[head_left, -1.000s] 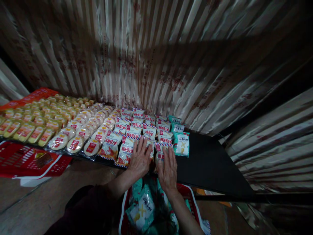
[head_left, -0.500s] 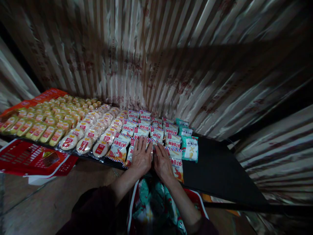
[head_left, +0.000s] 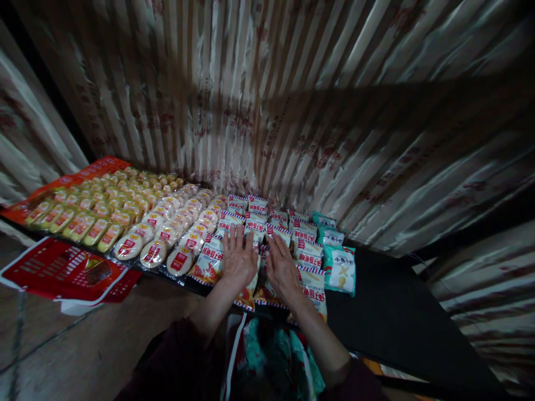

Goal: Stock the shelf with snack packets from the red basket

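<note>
My left hand (head_left: 239, 262) lies palm down, fingers spread, over the front bags of white snack packets with red-and-blue striped edges. One such snack bag (head_left: 208, 259) shows just left of it. Beside it, my right hand (head_left: 284, 272) is also flat with its fingers stretched out, resting on or just above the same bags. A front snack bag (head_left: 314, 289) lies to its right. Part of the front row is hidden under both hands. Farther right stand teal snack bags (head_left: 340, 268) in a short column.
Round wrapped crackers (head_left: 180, 259) and yellow wrapped cakes (head_left: 109, 238) fill the left of the black shelf (head_left: 388, 306). Below are a red basket (head_left: 71, 275) and another basket holding teal bags (head_left: 271, 351). A striped curtain (head_left: 234, 100) hangs behind.
The view has shifted, so the shelf sits lower and farther right. My hands have moved slightly apart, uncovering more of the front bags between them. Both stay flat.
</note>
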Tool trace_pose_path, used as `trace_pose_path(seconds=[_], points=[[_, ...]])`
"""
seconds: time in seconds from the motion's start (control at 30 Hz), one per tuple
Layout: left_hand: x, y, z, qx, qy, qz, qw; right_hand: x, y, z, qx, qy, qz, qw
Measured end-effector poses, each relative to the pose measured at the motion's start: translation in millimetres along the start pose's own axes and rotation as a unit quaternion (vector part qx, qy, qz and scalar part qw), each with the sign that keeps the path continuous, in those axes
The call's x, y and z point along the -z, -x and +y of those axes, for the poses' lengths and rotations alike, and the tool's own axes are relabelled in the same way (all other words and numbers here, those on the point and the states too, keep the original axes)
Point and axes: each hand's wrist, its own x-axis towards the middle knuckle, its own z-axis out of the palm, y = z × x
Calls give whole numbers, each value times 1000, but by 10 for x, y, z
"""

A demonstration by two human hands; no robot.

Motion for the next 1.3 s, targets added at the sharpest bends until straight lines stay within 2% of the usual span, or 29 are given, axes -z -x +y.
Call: trace_pose_path(seconds=[0.13, 0.3, 0.5, 0.73, 0.87, 1.0, 1.3], points=[[64, -123, -216, 48, -17, 9, 999, -139, -372, -118, 11, 22, -42, 999], [71, -153, -373, 76, -49, -29, 995, -349, -614, -200, -16, 60, -96, 993], [7, -161, -380, 76, -61, -34, 995, -480, -608, -134, -26, 71, -108, 991], [13, -160, -391, 75, -44, -20, 996, -385, -613, -262, 0, 79, -55, 995], [32, -146, -386, 78, -46, -35, 995, -326, -535, -348, 14, 87, -72, 994], [12, -146, -371, 82, -54, -51, 994, -364, -460, -317, 14, 87, -85, 992], [-13, -154, -346, 72, -75, -32, 994, -378, -498, -300, 25, 74, -80, 994]])
